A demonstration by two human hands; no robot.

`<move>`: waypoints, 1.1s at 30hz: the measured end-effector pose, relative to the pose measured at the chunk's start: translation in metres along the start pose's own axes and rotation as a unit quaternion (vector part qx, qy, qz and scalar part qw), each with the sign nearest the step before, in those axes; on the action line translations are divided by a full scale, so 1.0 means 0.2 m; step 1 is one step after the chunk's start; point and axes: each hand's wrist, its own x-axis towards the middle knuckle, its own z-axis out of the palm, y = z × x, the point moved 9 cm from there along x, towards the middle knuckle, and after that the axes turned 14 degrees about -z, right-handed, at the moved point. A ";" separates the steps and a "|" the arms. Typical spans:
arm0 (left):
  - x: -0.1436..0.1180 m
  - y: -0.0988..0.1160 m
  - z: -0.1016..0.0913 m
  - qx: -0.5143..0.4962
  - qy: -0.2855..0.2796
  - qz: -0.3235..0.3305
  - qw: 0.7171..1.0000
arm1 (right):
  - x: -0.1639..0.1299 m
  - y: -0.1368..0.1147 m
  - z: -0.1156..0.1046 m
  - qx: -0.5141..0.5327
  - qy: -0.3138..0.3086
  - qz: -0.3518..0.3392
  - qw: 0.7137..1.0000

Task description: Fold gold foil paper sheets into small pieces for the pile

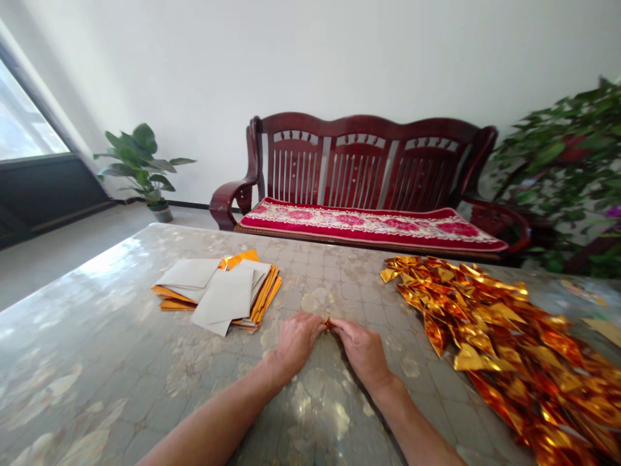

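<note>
Over the middle of the table, my left hand [299, 336] and my right hand [361, 349] meet at their fingertips. Between them they pinch a small piece of gold foil paper [328, 324], mostly hidden by the fingers. Left of my left hand lies a loose stack of paper sheets [226, 298], pale grey on top with orange-gold edges. To the right of my right hand spreads a large heap of folded gold foil pieces [495, 330], shiny and pointed.
The table [121, 349] has a glossy floral cover. Behind it stands a dark red wooden bench [359, 162] with a red patterned cushion [369, 223]. A potted plant [145, 162] stands at the far left, and leafy plants [567, 175] rise at the right.
</note>
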 end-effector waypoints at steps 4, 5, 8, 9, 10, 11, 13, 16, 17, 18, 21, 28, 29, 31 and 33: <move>-0.01 0.01 0.01 -0.004 -0.003 0.013 1.000 | 0.00 -0.01 0.00 -0.007 -0.005 0.001 1.000; -0.01 0.01 0.02 -0.005 -0.004 0.019 1.000 | -0.01 -0.01 0.00 -0.009 -0.002 0.002 1.000; -0.01 0.03 0.02 -0.005 0.000 0.029 1.000 | -0.01 -0.03 0.00 -0.010 0.008 0.000 1.000; -0.02 0.03 0.02 -0.003 0.004 0.030 1.000 | -0.01 -0.04 0.00 -0.009 0.012 -0.002 1.000; -0.02 0.03 0.01 -0.002 0.008 0.033 0.999 | -0.01 -0.04 0.00 -0.008 0.016 -0.005 1.000; -0.02 0.03 0.01 0.000 0.013 0.037 0.999 | -0.01 -0.05 0.00 -0.008 0.021 -0.007 1.000; -0.03 0.05 0.01 0.003 0.024 0.052 0.998 | -0.01 -0.06 0.00 -0.009 0.033 -0.011 0.999; -0.05 0.06 0.00 0.003 0.041 0.076 0.996 | -0.02 -0.07 -0.01 -0.006 0.056 -0.014 0.998; -0.05 0.07 -0.01 0.002 0.044 0.081 0.996 | -0.02 -0.07 -0.01 -0.001 0.063 -0.015 0.998; -0.05 0.07 -0.01 0.000 0.045 0.085 0.995 | -0.02 -0.07 -0.02 0.005 0.069 -0.015 0.997; -0.04 0.05 -0.03 -0.014 0.041 0.073 0.996 | -0.01 -0.05 -0.02 0.034 0.078 -0.001 0.996; 0.02 -0.03 -0.04 -0.084 0.024 0.009 0.996 | -0.03 0.11 -0.03 0.076 0.073 0.090 0.990; 0.02 -0.03 -0.04 -0.093 0.022 0.008 0.995 | -0.03 0.13 -0.02 0.077 0.065 0.104 0.989; 0.02 -0.04 -0.04 -0.101 0.022 0.006 0.995 | -0.04 0.15 -0.01 0.080 0.047 0.123 0.988; 0.02 -0.04 -0.04 -0.092 0.024 0.004 0.995 | -0.04 0.14 -0.01 0.087 0.038 0.124 0.988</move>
